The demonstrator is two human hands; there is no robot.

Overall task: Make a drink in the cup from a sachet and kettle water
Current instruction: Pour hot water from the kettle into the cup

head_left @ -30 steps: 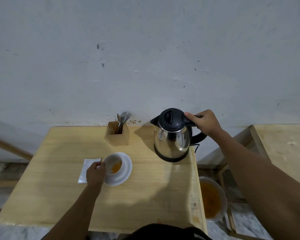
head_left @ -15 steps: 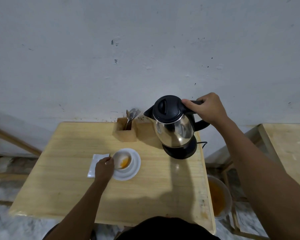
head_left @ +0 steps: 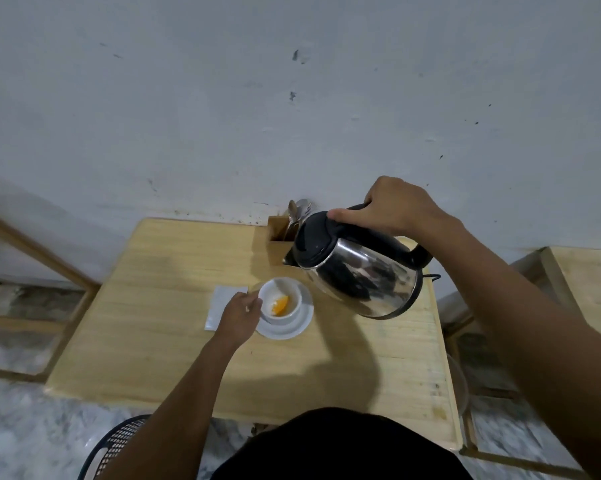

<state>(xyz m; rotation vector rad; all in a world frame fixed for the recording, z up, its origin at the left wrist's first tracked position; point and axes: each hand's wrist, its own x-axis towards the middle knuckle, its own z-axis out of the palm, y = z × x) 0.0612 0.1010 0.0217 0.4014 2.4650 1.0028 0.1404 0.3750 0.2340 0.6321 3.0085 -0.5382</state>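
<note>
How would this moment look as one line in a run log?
pour starting | right hand tilts kettle toward cup | left hand steadies cup on saucer | orange powder inside

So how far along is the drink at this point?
Done: orange powder sits in the white ceramic cup. In hand: the right hand tilts the steel kettle toward it while the left hand steadies the cup. Left: no water visibly pouring yet; stirring remains.

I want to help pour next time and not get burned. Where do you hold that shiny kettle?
Judging by how the right hand holds it now, take the kettle by its black handle, coming from the side opposite the spout. The grip wraps the handle's top, away from the metal body. That leaves the spout pointing toward the cup, which the left hand steadies.
</note>
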